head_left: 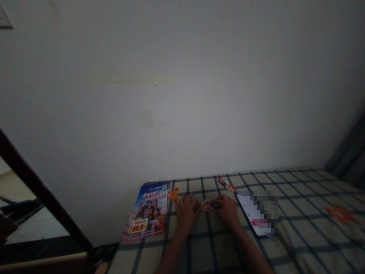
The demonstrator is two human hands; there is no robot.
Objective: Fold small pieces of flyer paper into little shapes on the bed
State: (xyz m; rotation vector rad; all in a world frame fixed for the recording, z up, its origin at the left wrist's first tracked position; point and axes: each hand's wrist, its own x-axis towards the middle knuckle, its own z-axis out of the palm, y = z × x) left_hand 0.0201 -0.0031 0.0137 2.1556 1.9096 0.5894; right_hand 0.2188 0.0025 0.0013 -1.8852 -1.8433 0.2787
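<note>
The small printed paper piece [205, 206] sits between both hands, just above or on the checked cloth [196, 243], its long axis apparently running crosswise; neither hand is clearly nearer. It looks folded, pale with reddish and dark print, peaked mid-length. The left hand [188, 210] pinches one end, the right hand's [226, 209] grip closes on the other. A flyer [146, 213] lies leftward, a tablet [249, 213] rightward.
</note>
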